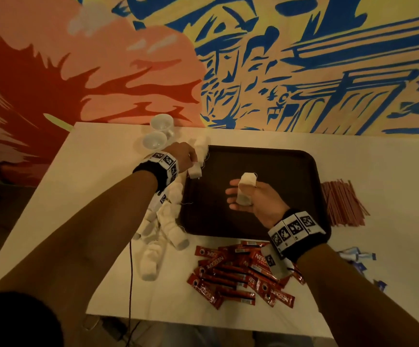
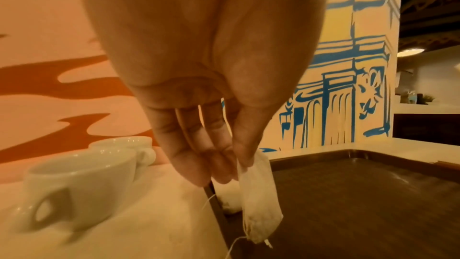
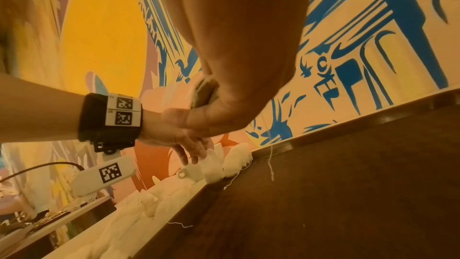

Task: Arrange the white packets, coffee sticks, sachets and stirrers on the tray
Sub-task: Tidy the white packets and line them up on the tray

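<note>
Cups [image 1: 157, 132], two white ones, stand at the far left of the table [image 1: 78, 176], just beside the tray's far left corner; in the left wrist view the nearer cup shows its handle.

White packets [image 1: 163, 221] lie heaped along the left edge of the tray, on the table, with loose threads trailing over the rim. The heap's lower end is partly covered by the left forearm.

Left hand [image 1: 182, 156] hangs over the far left corner of the tray. Thumb and fingers pinch one white packet [image 2: 259, 200] by its top; the packet dangles upright above the tray's left rim, its thread hanging below. In the head view the fingers are hidden behind the back of the hand.

Tray [image 1: 278, 166], dark brown, sits at the table centre; nothing rests on its surface.

Right hand [image 1: 252, 199] is held palm up over the tray's middle. A second white packet [image 1: 245, 189] lies across the palm, the thumb pressed over it. In the right wrist view only an edge of this packet shows.

Coffee sticks [image 1: 238, 274], red, lie scattered on the table in front of the tray, partly hidden by the right wrist.

Stirrers [image 1: 341, 204], reddish, lie bundled just right of the tray.

Sachets [image 1: 356, 257], blue and white, lie at the right, partly covered by the right forearm; details are unreadable.
</note>
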Demonstrator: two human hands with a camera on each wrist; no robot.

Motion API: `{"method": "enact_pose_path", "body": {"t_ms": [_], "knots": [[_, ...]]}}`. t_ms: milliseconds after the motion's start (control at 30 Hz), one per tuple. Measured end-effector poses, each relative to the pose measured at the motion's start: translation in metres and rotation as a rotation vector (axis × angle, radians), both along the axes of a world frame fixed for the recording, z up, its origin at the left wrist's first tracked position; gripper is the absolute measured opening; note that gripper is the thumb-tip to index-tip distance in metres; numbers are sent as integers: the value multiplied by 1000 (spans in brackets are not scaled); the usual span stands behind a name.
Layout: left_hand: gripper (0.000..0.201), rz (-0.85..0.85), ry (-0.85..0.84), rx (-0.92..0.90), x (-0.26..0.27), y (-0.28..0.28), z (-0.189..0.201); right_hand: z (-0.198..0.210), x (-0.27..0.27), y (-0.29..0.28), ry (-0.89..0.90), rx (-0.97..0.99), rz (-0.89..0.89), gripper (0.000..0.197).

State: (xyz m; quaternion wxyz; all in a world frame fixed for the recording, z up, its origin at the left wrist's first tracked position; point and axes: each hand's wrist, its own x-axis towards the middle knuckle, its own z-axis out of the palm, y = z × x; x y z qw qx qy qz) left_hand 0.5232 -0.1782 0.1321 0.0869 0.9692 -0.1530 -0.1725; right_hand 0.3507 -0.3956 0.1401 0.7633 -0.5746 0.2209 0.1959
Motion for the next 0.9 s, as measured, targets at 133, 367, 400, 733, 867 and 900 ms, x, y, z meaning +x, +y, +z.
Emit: {"method": "enact_pose_path", "body": {"t_ms": [133,367,400,733,867,900], "knots": [[20,19,33,44,20,-3,-23,-4,7,-1,14,31,-4,26],[22,72,-40,22,46,-7,-36,-7,18,1,9,73,-4,26],[23,71,-51,14,48,-7,-36,-8,19,2,8,78,-4,26],[20,45,-101,9,53,-21,-32,-10,21,3,28,96,4,29],[16,54,-200,-21,48,-22,-32,-9,21,2,25,93,-5,28],[14,56,-219,-34,43,-23,-31,-8,21,2,17,93,-7,28]]}}
